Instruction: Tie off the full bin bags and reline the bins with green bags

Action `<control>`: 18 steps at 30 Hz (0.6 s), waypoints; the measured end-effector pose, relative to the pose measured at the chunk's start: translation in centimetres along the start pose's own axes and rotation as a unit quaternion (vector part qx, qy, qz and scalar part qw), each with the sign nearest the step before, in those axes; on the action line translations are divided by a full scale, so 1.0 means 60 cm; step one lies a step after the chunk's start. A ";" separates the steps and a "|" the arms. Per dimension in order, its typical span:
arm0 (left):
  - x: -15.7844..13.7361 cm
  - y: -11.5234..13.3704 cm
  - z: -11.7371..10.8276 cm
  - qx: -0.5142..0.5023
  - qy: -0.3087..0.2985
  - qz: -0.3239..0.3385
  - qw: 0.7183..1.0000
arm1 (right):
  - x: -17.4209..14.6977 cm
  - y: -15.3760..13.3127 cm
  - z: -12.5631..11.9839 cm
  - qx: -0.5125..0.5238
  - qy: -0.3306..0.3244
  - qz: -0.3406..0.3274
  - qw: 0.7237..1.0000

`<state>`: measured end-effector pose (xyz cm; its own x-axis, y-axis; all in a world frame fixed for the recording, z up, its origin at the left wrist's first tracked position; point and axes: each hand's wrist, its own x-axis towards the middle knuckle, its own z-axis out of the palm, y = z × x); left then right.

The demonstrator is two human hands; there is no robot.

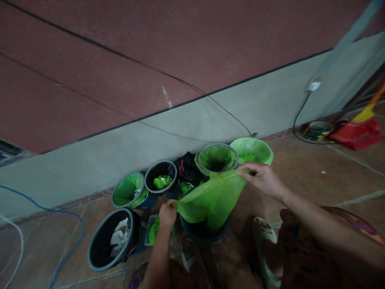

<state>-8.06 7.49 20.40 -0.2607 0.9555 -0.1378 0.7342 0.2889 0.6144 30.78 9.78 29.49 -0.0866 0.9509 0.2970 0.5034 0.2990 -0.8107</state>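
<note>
L hand (167,214) and R hand (264,178) both pinched shut on opposite rim corners of green bag (210,200), stretched betw. them over dark bin (204,233); film looks thin, v. light, limp, slippery, tear-prone; best gripped at rim hem; lined bins (216,158) behind by wall (180,128).

Your left hand (167,213) and right hand (262,178) pinch a green bag (210,198) and stretch it wide over a dark bin (203,233), near more bins by the wall (192,120).
</note>
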 end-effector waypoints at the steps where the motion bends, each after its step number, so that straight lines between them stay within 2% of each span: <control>1: -0.006 0.010 0.013 0.016 -0.047 -0.003 0.999 | -0.010 -0.011 0.009 0.023 -0.025 -0.008 0.999; 3: -0.021 0.034 0.033 0.035 -0.108 0.004 0.994 | -0.025 -0.027 0.036 0.071 -0.077 -0.004 0.994; 7: -0.059 0.090 0.039 -0.002 -0.110 0.039 0.993 | -0.037 -0.035 0.109 0.173 -0.148 0.093 0.969; 10: -0.093 0.136 0.033 -0.093 -0.135 0.115 0.980 | -0.033 -0.035 0.146 0.248 -0.186 0.154 0.938; 12: -0.112 0.162 0.036 -0.141 -0.142 0.163 0.966 | -0.026 -0.040 0.152 0.292 -0.231 0.148 0.916; 14: -0.120 0.177 0.042 -0.165 -0.127 0.168 0.964 | -0.016 -0.045 0.146 0.314 -0.272 0.117 0.902; 16: -0.118 0.179 0.045 -0.194 -0.103 0.136 0.966 | -0.004 -0.046 0.135 0.284 -0.281 0.074 0.914; 18: -0.111 0.170 0.038 -0.242 -0.086 0.100 0.961 | 0.007 -0.038 0.127 0.197 -0.269 0.018 0.943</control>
<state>2.58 4.21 25.80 -0.0068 0.9969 -0.0789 0.3701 0.0758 0.9259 23.07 10.07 27.62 -0.5522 0.8321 0.0523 0.1661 0.1713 -0.9711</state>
